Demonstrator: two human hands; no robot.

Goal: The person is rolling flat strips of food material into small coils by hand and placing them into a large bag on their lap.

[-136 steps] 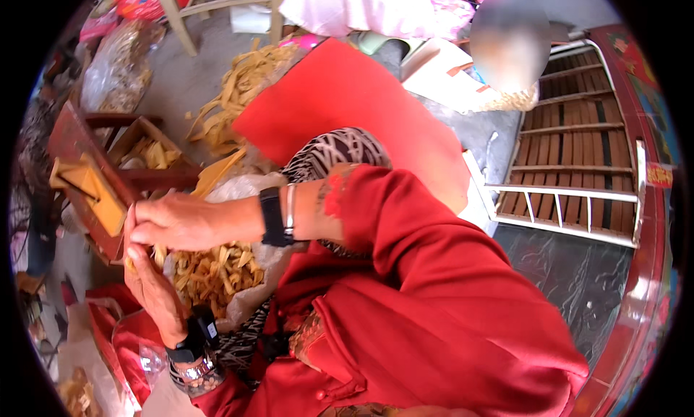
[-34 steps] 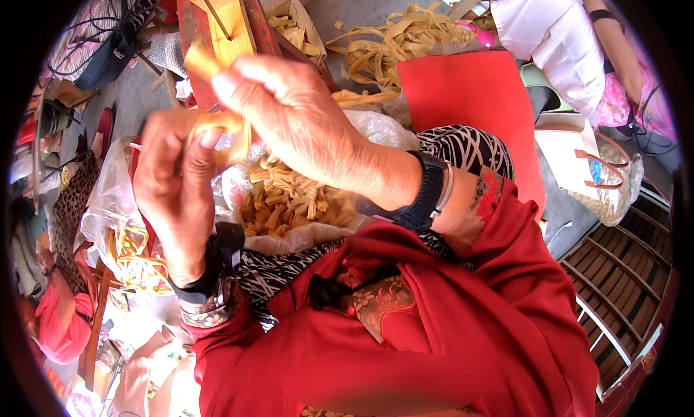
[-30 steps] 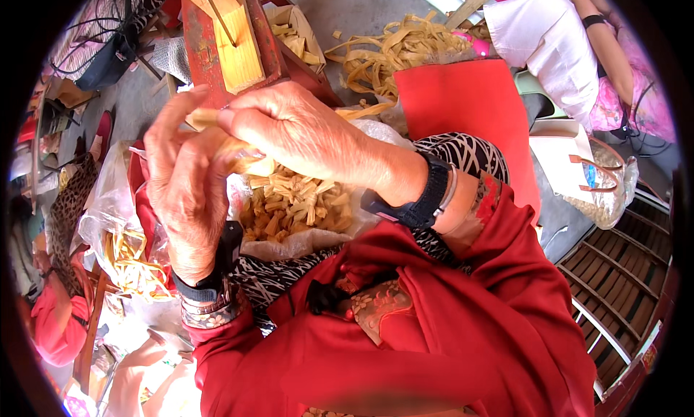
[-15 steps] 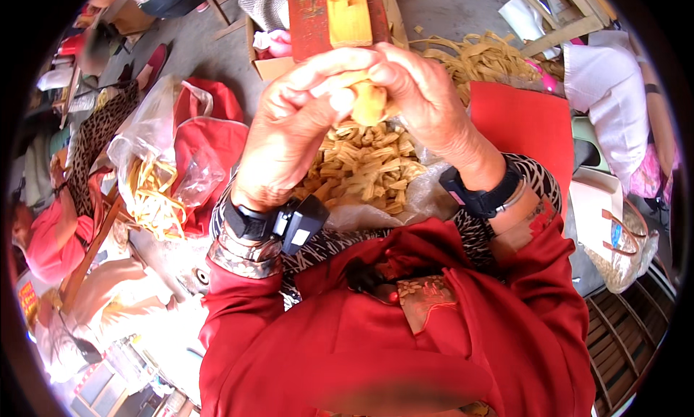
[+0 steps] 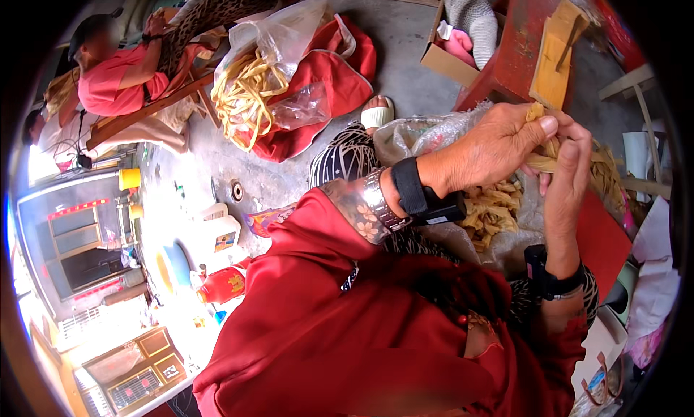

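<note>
Both my hands meet above my lap at the right of the view, working a pale yellow, pliable strip (image 5: 543, 161) that looks folded or knotted. My left hand (image 5: 502, 141) pinches it between thumb and fingers, and one end pokes up above the thumb. From the right, my right hand (image 5: 566, 172) closes on the same strip; the fingers partly hide it. Below them, a pile of short folded yellow pieces (image 5: 493, 213) lies in a clear plastic bag (image 5: 522, 247) on my lap. Just beyond my hands is a yellow wooden board (image 5: 551, 73) on a red bench (image 5: 512, 59).
A cardboard box (image 5: 447, 64) holds grey and pink cloth. Left of it, long yellow strips (image 5: 249, 91) spill from plastic over a red bag (image 5: 343, 62). Another person in pink (image 5: 116, 84) sits at the upper left. A red sheet (image 5: 603, 236) lies by my right wrist.
The view has swung left, so my hands and the pile now appear farther right. Both hands still hold a yellow piece; its strip now shows between the fingers.
</note>
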